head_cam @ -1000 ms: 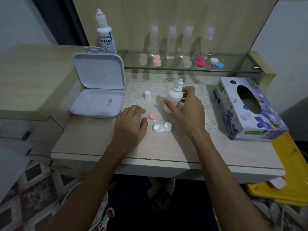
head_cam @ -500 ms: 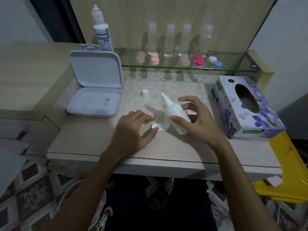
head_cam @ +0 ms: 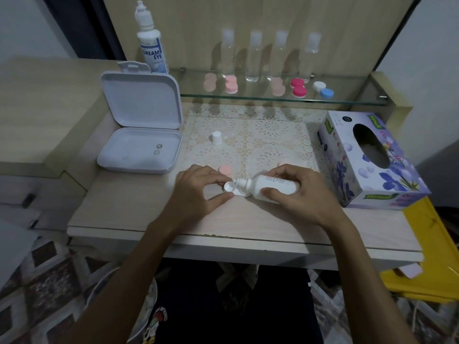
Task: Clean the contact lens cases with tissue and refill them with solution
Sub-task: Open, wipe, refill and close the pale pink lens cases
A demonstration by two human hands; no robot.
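A white contact lens case (head_cam: pixel 229 189) lies uncapped on the table, pinched at its left well between the thumb and forefinger of my left hand (head_cam: pixel 198 192). My right hand (head_cam: pixel 298 194) grips a small white solution bottle (head_cam: pixel 269 186), tipped almost flat with its nozzle over the case's left well. The case's right well is hidden under the bottle. One pink lid (head_cam: pixel 225 169) lies just behind the case; another pink lid (head_cam: pixel 283 164) peeks out behind my right hand. The bottle's white cap (head_cam: pixel 216 138) stands on the lace mat.
An open white box (head_cam: pixel 139 150) holding two lenses sits at the left. A tissue box (head_cam: pixel 370 157) stands at the right. The glass shelf (head_cam: pixel 273 99) behind carries several lens cases and clear bottles, with a large solution bottle (head_cam: pixel 150 43) at its left.
My right hand lifted the small bottle off the mat, tilted it nearly flat and brought its nozzle over the case. My left hand moved from resting on the table to pinching the case.
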